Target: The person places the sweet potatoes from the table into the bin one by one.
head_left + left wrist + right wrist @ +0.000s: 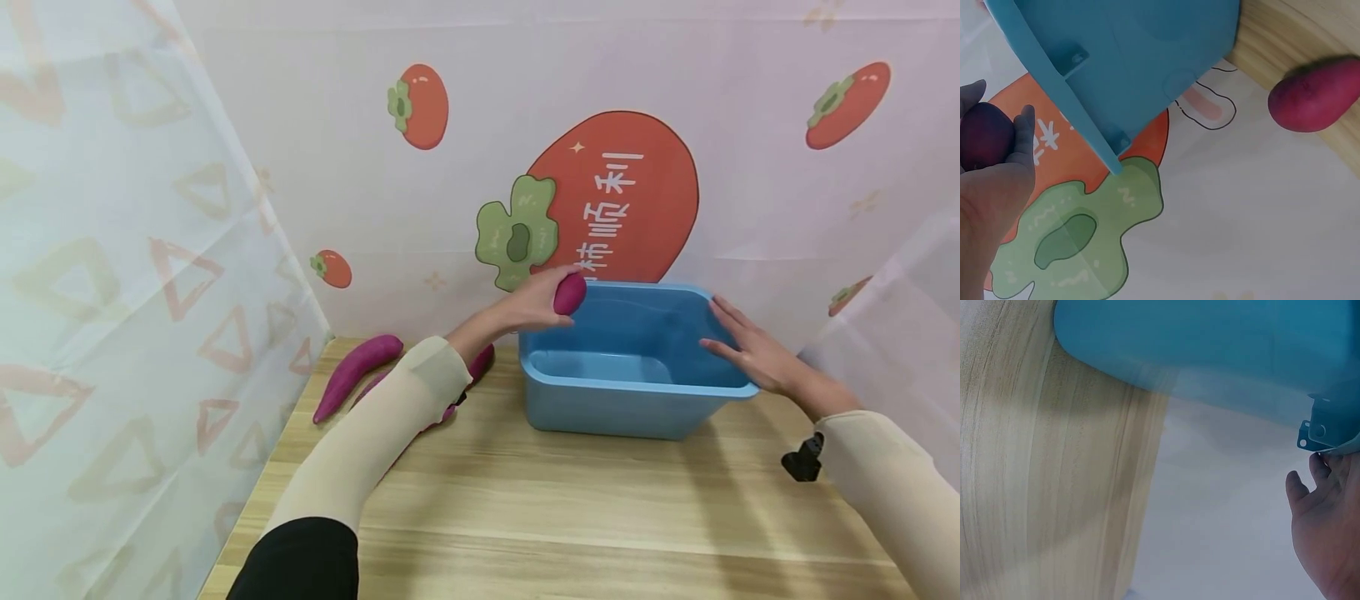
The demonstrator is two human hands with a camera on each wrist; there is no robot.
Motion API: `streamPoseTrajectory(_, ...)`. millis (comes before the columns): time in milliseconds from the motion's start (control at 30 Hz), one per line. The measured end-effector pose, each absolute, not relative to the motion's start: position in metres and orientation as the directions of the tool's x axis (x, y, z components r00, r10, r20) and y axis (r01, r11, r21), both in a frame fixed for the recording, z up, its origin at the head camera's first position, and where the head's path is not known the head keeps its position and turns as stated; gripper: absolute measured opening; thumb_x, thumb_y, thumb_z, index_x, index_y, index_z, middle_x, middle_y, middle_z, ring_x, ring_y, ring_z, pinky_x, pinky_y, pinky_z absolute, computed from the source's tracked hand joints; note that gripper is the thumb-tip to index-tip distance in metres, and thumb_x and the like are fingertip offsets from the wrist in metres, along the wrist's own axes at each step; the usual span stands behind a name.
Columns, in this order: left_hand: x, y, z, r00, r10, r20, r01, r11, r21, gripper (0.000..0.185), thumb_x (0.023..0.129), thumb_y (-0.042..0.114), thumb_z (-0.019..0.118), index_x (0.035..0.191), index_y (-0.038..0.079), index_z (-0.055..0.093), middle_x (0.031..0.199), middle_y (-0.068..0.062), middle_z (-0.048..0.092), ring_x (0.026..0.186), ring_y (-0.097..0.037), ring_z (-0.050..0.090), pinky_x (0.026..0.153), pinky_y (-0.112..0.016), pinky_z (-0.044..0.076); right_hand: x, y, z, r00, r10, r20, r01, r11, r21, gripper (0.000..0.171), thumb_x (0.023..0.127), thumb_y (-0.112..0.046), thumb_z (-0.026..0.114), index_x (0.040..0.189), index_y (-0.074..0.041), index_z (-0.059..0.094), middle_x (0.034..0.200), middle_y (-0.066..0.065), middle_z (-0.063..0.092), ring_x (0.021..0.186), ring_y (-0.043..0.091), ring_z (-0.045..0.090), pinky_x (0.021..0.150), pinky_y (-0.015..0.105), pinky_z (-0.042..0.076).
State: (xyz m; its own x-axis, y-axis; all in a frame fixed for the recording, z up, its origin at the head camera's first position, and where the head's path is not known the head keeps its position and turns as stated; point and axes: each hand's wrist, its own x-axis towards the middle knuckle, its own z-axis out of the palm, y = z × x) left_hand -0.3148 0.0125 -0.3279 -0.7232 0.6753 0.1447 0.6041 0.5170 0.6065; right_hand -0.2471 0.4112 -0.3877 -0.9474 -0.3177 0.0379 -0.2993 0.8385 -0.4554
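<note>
My left hand (pixel 531 302) holds a purple sweet potato (pixel 570 294) above the left rim of a blue plastic bin (pixel 600 408). Its fingers and thumb wrap the sweet potato's sides, as the left wrist view also shows. My right hand (pixel 757 354) rests against the bin's right rim, fingers extended and thumb over the inside. In the right wrist view, the right hand (pixel 1329 519) touches the bin's edge from outside. The visible part of the bin's floor is bare; its near inner side is hidden by the front wall.
Left of the bin, several purple sweet potatoes lie on the wooden table (pixel 510 517), one long and curved sweet potato (pixel 356 375) among them. My left sleeve (pixel 375 442) partly covers the others. A printed cloth wall (pixel 360 167) stands behind the bin, with cloth on both sides.
</note>
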Motion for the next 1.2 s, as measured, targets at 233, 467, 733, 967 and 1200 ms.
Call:
streamPoseTrajectory(233,-0.315,0.021,-0.33,-0.707,0.692,0.15,0.633,0.523,0.57,0.094,0.086,0.019,0.085,0.163,0.005,0.033,0.155,-0.013,0.05,0.135,-0.026,0.051,0.098,-0.032,0.057,-0.248,0.413,-0.39,-0.947,-0.319,0.043,-0.302,0.838,-0.455,0.08,0.111,-0.037,0.047,0.169,-0.003,0.003,0.175,0.026,-0.003,0.155,0.061,0.008,0.11,0.088,0.015)
streamPoseTrajectory(467,-0.317,0.031,-0.338,-0.702,0.698,0.141,0.636,0.526,0.564,0.095,0.087,0.018,0.085,0.164,0.003,0.031,0.157,-0.014,0.048,0.137,-0.026,0.05,0.099,-0.03,0.056,-0.248,0.414,-0.392,-0.947,-0.318,0.048,-0.305,0.839,-0.451,0.08,0.111,-0.037,0.046,0.169,-0.002,0.003,0.175,0.026,-0.002,0.154,0.062,0.008,0.109,0.088,0.015)
streamPoseTrajectory(733,-0.315,0.032,-0.343,-0.697,0.704,0.14,0.637,0.517,0.571,0.096,0.086,0.018,0.086,0.164,0.003,0.031,0.159,-0.014,0.047,0.14,-0.027,0.048,0.103,-0.033,0.055,-0.249,0.415,-0.392,-0.947,-0.317,0.049,-0.304,0.836,-0.457,0.079,0.111,-0.037,0.046,0.169,-0.004,0.003,0.175,0.026,-0.003,0.155,0.062,0.007,0.109,0.088,0.015)
streamPoseTrajectory(967,-0.315,0.033,-0.348,-0.688,0.715,0.127,0.65,0.529,0.546,0.093,0.091,0.024,0.082,0.165,0.006,0.029,0.163,-0.014,0.046,0.147,-0.027,0.047,0.119,-0.036,0.043,-0.249,0.413,-0.393,-0.949,-0.313,0.046,-0.3,0.844,-0.444,0.08,0.111,-0.038,0.045,0.169,-0.004,0.003,0.176,0.025,-0.002,0.155,0.061,0.007,0.109,0.088,0.018)
streamPoseTrajectory(1200,-0.317,0.033,-0.35,-0.709,0.695,0.119,0.622,0.536,0.571,0.093,0.092,0.032,0.081,0.166,0.009,0.03,0.169,-0.01,0.039,0.155,-0.026,0.038,0.126,-0.044,0.034,-0.248,0.413,-0.393,-0.948,-0.313,0.061,-0.307,0.841,-0.446,0.079,0.111,-0.039,0.044,0.169,-0.004,0.003,0.176,0.025,-0.001,0.155,0.061,0.007,0.107,0.089,0.019)
